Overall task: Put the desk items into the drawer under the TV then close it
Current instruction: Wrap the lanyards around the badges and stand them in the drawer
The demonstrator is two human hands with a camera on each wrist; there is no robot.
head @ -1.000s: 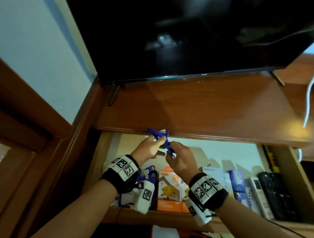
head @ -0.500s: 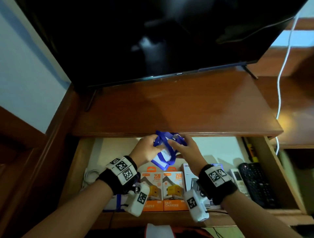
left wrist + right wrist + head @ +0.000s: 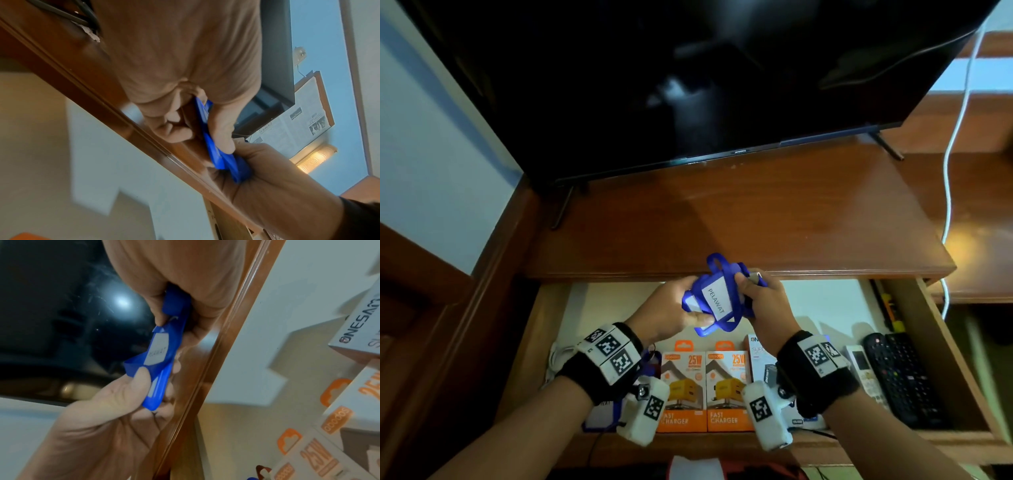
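Observation:
A blue badge holder (image 3: 717, 301) with a white card reading PELAWAT and a blue lanyard wrapped round it hangs over the open drawer (image 3: 941, 353), just in front of the desk top's (image 3: 722, 222) edge. My left hand (image 3: 690, 305) grips its left end, thumb on top. My right hand (image 3: 748, 291) pinches its right end and the lanyard's clip. In the left wrist view the blue badge holder (image 3: 218, 155) runs between both hands. In the right wrist view the badge holder's (image 3: 160, 353) label faces the TV.
The TV (image 3: 688, 85) stands on the desk top. Two orange charger boxes (image 3: 683, 387) lie at the drawer's front, with a white box, a white remote (image 3: 863, 373) and a black remote (image 3: 904, 377) to their right. Another blue badge (image 3: 602, 414) lies front left. A white cable (image 3: 955, 154) hangs at right.
Both hands have come a little down and toward me from the desk edge. The lanyard is now bundled round the holder and the card's label faces up.

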